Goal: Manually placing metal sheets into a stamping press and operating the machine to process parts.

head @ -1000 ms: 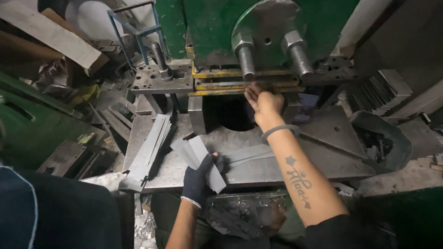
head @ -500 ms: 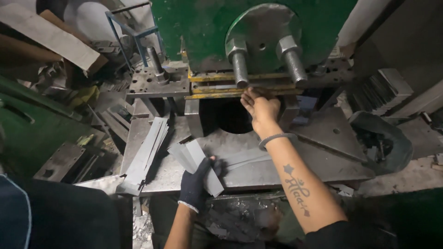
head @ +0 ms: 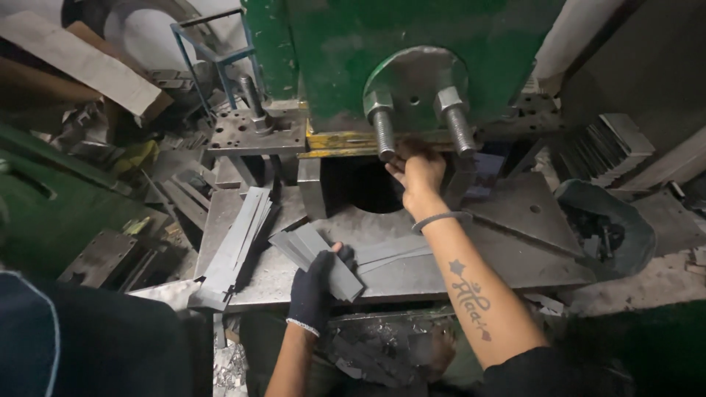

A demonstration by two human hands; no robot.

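Observation:
My left hand (head: pixel 318 283), in a dark glove, grips a fanned stack of grey metal strips (head: pixel 309 250) that rests on the steel press table (head: pixel 515 242). My bare right hand (head: pixel 416 170), with a band on the wrist, reaches up to the yellow die slot (head: pixel 340 145) of the green press (head: pixel 412 44), between two threaded bolts (head: pixel 383 131). Its fingers are curled at the slot; whether they hold a strip I cannot tell. A dark opening (head: pixel 360 187) sits under the die.
A pile of long grey strips (head: pixel 237 246) lies at the table's left edge. A perforated steel block (head: pixel 254 131) stands left of the die. Scrap metal and boards (head: pixel 81 66) crowd the left. A dark bin (head: pixel 607 228) and stacked plates (head: pixel 607 147) sit at the right.
The view has shifted slightly. My right hand stays at the die slot, a little higher against the bolts. My left hand keeps its grip on the strip stack.

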